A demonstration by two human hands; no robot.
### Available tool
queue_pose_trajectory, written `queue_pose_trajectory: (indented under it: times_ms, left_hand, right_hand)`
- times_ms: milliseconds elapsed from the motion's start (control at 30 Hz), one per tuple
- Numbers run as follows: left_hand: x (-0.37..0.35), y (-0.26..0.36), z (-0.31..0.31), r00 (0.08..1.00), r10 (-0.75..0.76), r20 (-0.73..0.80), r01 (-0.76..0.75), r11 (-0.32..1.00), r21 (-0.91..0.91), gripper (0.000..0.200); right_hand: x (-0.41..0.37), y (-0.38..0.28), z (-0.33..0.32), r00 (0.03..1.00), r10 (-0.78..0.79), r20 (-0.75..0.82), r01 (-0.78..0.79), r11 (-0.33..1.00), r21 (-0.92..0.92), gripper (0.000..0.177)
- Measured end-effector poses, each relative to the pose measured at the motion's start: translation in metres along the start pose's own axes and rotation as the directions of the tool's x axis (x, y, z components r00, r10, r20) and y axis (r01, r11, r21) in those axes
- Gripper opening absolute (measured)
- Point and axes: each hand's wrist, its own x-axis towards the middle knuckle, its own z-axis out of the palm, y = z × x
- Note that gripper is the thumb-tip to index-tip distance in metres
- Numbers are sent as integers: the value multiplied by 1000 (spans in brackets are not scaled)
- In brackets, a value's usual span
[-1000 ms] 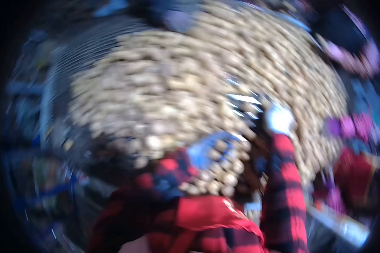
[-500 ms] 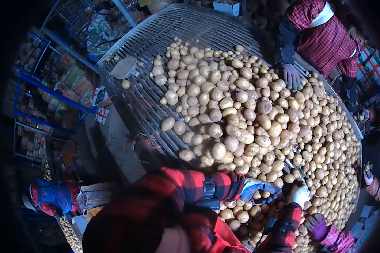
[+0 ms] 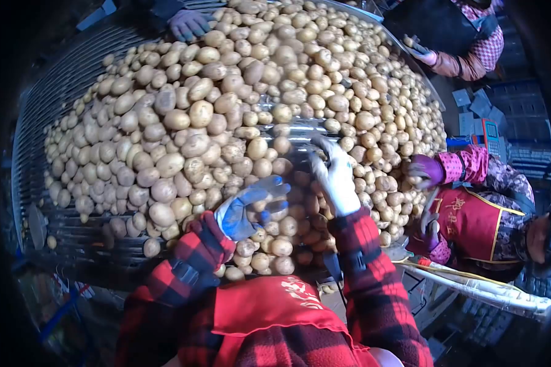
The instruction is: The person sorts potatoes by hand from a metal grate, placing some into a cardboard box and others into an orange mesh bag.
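Note:
A heap of potatoes [image 3: 196, 147] covers most of a slatted metal table [image 3: 49, 73]. My left hand [image 3: 242, 211], in a blue and white glove, is over the near side of the heap. Its fingers are spread and curved, with loose potatoes just beyond and beneath them; no potato is clearly gripped. To its right, my right hand [image 3: 338, 180] wears a white glove and is slightly blurred. Its fingers reach forward, thumb apart, beside a bare shiny patch of slats [image 3: 297, 131]. Nothing shows in its grasp, though its palm side is hidden.
At the right, a co-worker's purple glove [image 3: 427, 170] holds a potato. Another person's gloved hand [image 3: 190, 24] rests at the heap's far left edge. A co-worker's hand [image 3: 421, 52] is at the far right. A grey scoop [image 3: 37, 226] lies at the left.
The view has swung to the right, shifting the heap left. My hands have moved apart; the right has come away from the potato near its fingers.

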Motion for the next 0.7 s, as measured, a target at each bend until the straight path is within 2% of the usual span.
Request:
queue_pose_trajectory:
  times_ms: [100,167,233,300,333,367,433,500,533,567,633,667,700]
  left_hand:
    - [3,1,0,999,-8,-43,5,999,-53,54]
    - [3,2,-3,999,-16,-32,14,998,-58,53]
    - [3,2,-5,1000,-7,-18,5,997,-78,52]
    - [-1,3,-3,999,5,-40,-8,998,-59,51]
    - [-1,4,-5,999,1,-37,-3,998,-58,51]
    - [1,5,-10,1000,5,17,-3,998,-67,51]
    - [5,2,-17,992,13,124,-1,995,-98,51]
    - [4,1,-16,998,8,56,-1,992,-122,43]
    - [4,0,-19,999,9,49,-2,989,-146,41]
    - [4,0,-20,999,9,44,-2,986,-168,38]
    - [3,-1,-21,1000,16,21,-13,988,-156,33]
    - [5,-2,-20,1000,23,11,-21,988,-152,31]
    - [5,1,-11,1000,10,-10,-12,985,-175,29]
  right_hand:
    - [59,23,28,970,-225,-89,197,948,-252,41]
    - [101,27,39,917,-390,-86,316,841,-439,42]
    - [130,66,60,937,-344,-68,246,783,-571,41]
    - [134,89,43,887,-462,-10,353,693,-629,35]
    - [133,95,23,883,-468,36,386,680,-624,37]
    - [134,117,16,898,-435,69,333,569,-752,45]
    - [142,124,-9,948,-293,123,293,652,-699,46]
    - [150,140,-28,975,-217,-46,129,724,-678,48]
    - [151,148,-40,949,-310,-64,148,616,-774,47]
    - [153,156,-50,984,-151,-96,7,568,-823,45]
    - [142,142,-63,949,-192,-251,-128,490,-862,44]
    - [130,127,-67,922,-303,-241,-22,579,-815,46]
    - [125,99,-68,966,-212,-146,65,750,-659,48]
